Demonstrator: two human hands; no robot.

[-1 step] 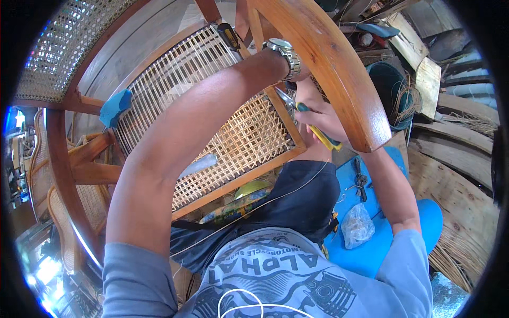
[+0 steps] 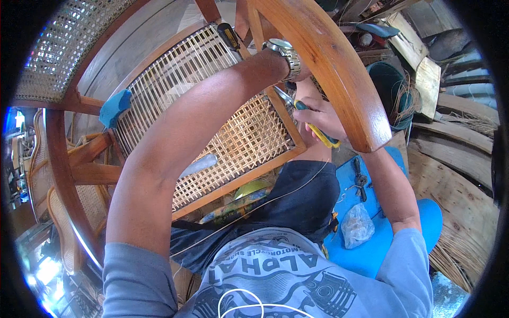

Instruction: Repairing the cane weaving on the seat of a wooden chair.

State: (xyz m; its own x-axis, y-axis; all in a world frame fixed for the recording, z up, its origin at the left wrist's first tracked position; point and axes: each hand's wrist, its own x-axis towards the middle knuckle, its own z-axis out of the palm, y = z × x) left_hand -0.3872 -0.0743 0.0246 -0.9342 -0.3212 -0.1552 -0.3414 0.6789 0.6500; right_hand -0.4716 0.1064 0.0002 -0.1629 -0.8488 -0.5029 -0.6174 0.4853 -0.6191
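Note:
My right hand (image 2: 327,117) is closed around pliers (image 2: 318,132) with yellow and green handles. Their metal jaws point up and left, beside the wooden frame of a chair seat. Across the seat reaches my left arm, with a metal watch (image 2: 283,50) on its wrist. Only a bit of my left hand (image 2: 304,72) shows past the watch, because the curved armrest (image 2: 339,69) covers its fingers. The seat's near part has woven cane (image 2: 249,140); farther back, pale strands (image 2: 159,79) run in one direction.
A dark-handled tool (image 2: 228,36) lies at the seat's far edge, and a blue piece (image 2: 114,108) hangs on its left side. To the right stand a blue stool (image 2: 339,212) holding a plastic bag (image 2: 358,226) and a dark bucket (image 2: 384,79). A loose strand crosses my lap.
The pliers and the fingers of my right hand have shifted very slightly. My left arm and the chair look the same.

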